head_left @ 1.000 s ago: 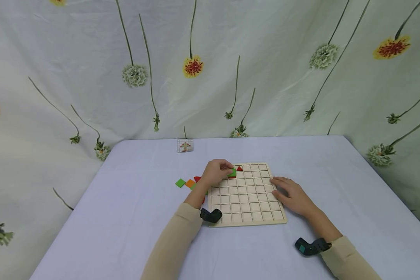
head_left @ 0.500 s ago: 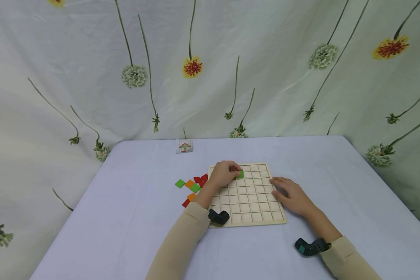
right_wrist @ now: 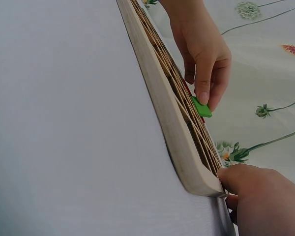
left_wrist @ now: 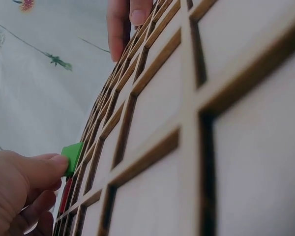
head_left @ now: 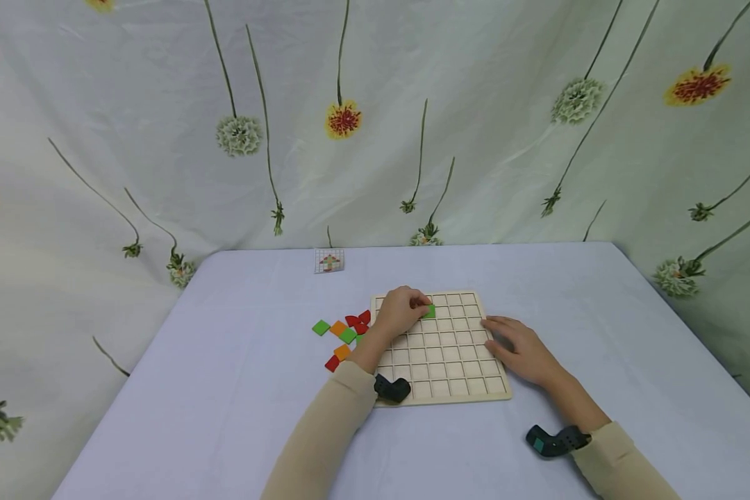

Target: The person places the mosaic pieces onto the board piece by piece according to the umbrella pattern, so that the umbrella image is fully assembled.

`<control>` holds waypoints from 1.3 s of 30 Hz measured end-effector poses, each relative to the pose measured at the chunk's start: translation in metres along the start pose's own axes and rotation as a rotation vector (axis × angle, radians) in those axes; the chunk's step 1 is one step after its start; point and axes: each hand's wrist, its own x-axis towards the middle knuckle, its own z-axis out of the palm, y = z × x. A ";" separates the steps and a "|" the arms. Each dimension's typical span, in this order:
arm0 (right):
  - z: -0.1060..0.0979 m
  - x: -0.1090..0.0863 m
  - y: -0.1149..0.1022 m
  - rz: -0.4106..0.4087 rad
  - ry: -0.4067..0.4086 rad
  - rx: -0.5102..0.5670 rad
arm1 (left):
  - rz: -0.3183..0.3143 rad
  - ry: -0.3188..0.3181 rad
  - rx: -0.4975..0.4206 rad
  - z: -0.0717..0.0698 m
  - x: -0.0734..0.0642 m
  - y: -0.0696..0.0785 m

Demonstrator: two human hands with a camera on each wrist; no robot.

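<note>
My left hand pinches a green square tile between thumb and fingertips, over the far rows of a wooden grid board. In the left wrist view the green tile is tilted at the board's surface, with a red piece just beyond it. My right hand rests at the board's right edge, fingers loosely bent and thumb apart from them. The right wrist view has that hand touching the board's corner.
Left of the board lie loose tiles: a green one, an orange one, a red square and several red pieces. A small printed pattern card sits at the table's far edge. A floral cloth hangs behind.
The left hand has moved slightly right with the green tile, which now covers the red triangle in the head view. The right hand stays put.
</note>
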 end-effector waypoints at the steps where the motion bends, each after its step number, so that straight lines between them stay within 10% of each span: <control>1: 0.000 0.000 0.000 -0.001 0.001 0.001 | 0.009 0.002 0.014 0.000 0.000 0.000; 25: 0.000 0.000 -0.003 -0.003 0.015 -0.004 | 0.039 0.001 0.097 -0.002 -0.002 -0.005; 39: -0.001 0.000 -0.005 0.005 0.009 -0.011 | 0.002 0.039 0.120 -0.039 -0.027 -0.017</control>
